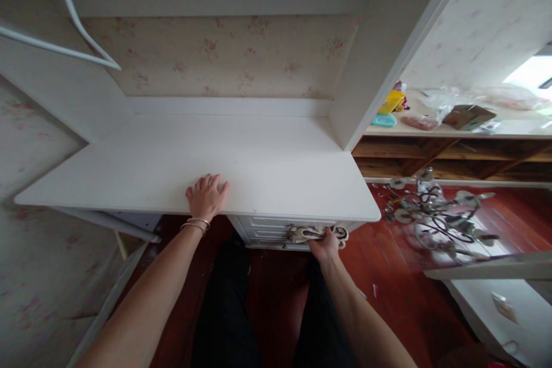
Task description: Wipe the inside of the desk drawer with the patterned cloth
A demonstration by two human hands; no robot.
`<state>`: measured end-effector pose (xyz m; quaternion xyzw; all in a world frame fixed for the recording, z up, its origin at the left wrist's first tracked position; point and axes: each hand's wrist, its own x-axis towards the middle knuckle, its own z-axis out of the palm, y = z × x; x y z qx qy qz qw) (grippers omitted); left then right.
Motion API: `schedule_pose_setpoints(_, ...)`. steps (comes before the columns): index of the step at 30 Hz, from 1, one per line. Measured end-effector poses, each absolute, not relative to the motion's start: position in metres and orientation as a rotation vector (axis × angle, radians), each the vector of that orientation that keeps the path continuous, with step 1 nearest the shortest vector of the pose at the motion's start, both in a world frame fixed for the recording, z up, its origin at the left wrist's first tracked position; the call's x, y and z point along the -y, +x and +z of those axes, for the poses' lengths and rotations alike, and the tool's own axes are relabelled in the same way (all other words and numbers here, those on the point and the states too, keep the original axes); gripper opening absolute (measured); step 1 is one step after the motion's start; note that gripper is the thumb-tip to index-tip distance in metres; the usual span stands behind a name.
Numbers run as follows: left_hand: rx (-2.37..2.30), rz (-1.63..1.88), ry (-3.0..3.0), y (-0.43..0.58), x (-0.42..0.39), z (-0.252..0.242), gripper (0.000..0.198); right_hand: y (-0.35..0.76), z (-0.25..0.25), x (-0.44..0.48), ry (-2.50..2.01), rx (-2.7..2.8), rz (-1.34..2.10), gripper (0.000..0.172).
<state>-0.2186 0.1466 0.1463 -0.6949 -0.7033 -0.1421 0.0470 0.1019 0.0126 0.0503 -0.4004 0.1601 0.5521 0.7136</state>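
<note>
My left hand (207, 195) rests on the front part of a white desk top (267, 167), its fingers apart and lying on the surface, with bracelets on the wrist. Below the desk's front edge, my right hand (325, 244) is closed on a bunched beige cloth (308, 234) with dark patterning. That cloth lies against the front of a white drawer unit (263, 230) under the desk. Part of the drawer fronts is hidden behind the cloth and hand.
White upright panels and a white cable (81, 29) stand above the desk. On the right, a metal chandelier (444, 218) lies on the red wooden floor (388, 276). Beyond it, a low shelf (431, 152) bears a yellow container (391, 102), bags and a box (468, 117).
</note>
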Motion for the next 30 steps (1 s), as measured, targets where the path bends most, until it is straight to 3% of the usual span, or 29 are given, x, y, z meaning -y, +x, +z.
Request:
schedule_pose_setpoints(13,2.184,-0.348,-2.155,-0.215,-0.136,0.149,0.055,0.105,0.109,-0.006,-0.827,-0.271,1.141,0.041)
schedule_pose_setpoints(23,2.179,-0.356,-2.17,-0.215,-0.135,0.148,0.054,0.029,0.139,-0.009,-0.783,-0.332,1.218,0.024)
schedule_pose_setpoints(30,2.176,-0.345,-2.15,-0.213,-0.135,0.15,0.052,-0.036,0.158,-0.003,-0.769,-0.273,1.165,0.025)
